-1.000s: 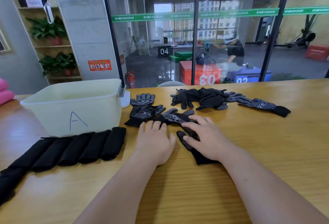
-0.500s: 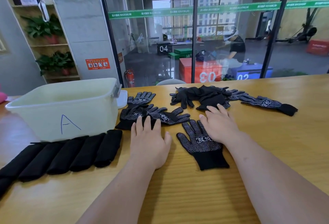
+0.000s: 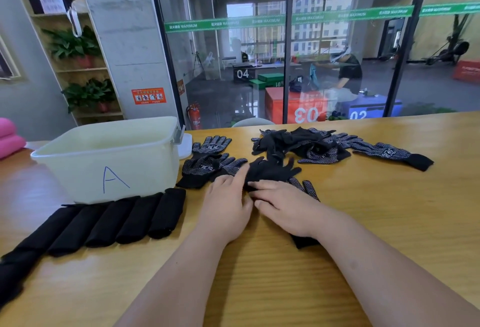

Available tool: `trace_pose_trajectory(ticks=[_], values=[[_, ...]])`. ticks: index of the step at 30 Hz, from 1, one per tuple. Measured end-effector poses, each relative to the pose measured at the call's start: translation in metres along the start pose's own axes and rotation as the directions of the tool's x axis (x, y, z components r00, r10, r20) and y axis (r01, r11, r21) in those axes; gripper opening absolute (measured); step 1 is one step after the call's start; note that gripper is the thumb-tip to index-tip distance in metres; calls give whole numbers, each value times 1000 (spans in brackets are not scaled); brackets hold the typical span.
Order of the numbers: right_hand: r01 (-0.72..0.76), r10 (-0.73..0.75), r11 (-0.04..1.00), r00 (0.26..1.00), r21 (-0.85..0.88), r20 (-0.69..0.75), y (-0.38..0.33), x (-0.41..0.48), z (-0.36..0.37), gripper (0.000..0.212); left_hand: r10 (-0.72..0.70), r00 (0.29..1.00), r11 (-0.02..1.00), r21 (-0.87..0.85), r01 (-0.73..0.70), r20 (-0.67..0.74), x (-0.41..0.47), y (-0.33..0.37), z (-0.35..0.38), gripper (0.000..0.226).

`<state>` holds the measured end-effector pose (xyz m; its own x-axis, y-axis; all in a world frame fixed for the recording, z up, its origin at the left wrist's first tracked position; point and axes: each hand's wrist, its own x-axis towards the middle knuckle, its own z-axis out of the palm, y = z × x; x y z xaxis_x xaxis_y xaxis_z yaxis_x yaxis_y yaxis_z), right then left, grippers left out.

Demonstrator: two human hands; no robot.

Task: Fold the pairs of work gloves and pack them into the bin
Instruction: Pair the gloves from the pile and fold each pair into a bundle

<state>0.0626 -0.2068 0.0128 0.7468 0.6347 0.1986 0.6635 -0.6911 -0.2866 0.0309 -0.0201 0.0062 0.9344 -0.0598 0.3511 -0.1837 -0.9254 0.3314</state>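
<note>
Since half a second ago: right hand (image 3: 288, 207) has come back from the heap at the far edge and now lies mid-counter (image 3: 389, 235). A plain black glove (image 3: 272, 170), not there before, now rests over the dotted glove (image 3: 307, 187), which then lay uncovered. Left hand (image 3: 228, 204) has shifted slightly toward the right hand; the two are now just beside each other.

Grip, left: palm down, fingers straight and close together, tips touching the near-left edge of the plain black glove. Nothing pinched.

Grip, right: palm down, fingers stretched toward the left hand, pressing flat on the stacked gloves. Whether the thumb catches any fabric: cannot tell.

Dotted glove: only some fingertips show past the right hand, and its black cuff shows under the right wrist.

Plain black glove: fingers spread, pointing toward the far-right corner.

Bin (image 3: 111, 170): pale plastic, blue "A" on its near wall, standing toward the far-left corner.

Folded pairs (image 3: 117, 220): black rolls side by side, row starting just in front of the bin and running toward the left edge.

Loose stock: two overlapping dotted gloves (image 3: 205, 167) just right of the bin, with one more glove (image 3: 211, 145) behind them. Heap of gloves (image 3: 298, 145) near the far edge, well apart from the bin. Single glove (image 3: 389, 154) just right of the heap, cuff toward the right edge.
</note>
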Motion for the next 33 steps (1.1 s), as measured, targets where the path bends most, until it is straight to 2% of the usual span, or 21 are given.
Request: trace_pose_trajectory(ticks=[5, 10, 14, 19, 22, 25, 27, 29, 33], values=[[-125, 124, 992, 989, 3, -75, 9, -15, -1, 44, 28, 1000, 999, 29, -28, 10, 2, -7, 4, 61], [-262, 256, 965, 945, -2, -205, 6, -49, -6, 30, 8, 1000, 999, -35, -9, -27, 2, -6, -1, 61], [-310, 304, 951, 937, -9, -170, -5, -67, -3, 39, 4, 993, 999, -42, -9, -118, -3, -2, -9, 55], [-328, 325, 945, 934, 5, -152, -15, -70, 0, 48, 99, 959, 994, -8, -105, -267, -17, 9, -13, 45], [-315, 319, 948, 927, 53, -197, -16, -74, 1, 44, 61, 928, 985, -130, -116, -368, -29, 12, -19, 36], [-313, 335, 942, 903, 123, -268, -15, -75, 0, 35, -85, 911, 933, -353, -69, -403, -42, 13, -33, 24], [-327, 359, 932, 892, 155, -274, -13, -74, -1, 32, -201, 908, 855, -519, -20, -368, -49, 13, -46, 17], [-322, 351, 935, 898, 146, -265, -12, -73, -2, 31, -270, 913, 789, -614, 27, -307, -51, 12, -62, 24], [-296, 329, 943, 904, 153, -274, -15, -78, -3, 33, -220, 941, 746, -666, -8, -258, -48, 10, -101, 29]])
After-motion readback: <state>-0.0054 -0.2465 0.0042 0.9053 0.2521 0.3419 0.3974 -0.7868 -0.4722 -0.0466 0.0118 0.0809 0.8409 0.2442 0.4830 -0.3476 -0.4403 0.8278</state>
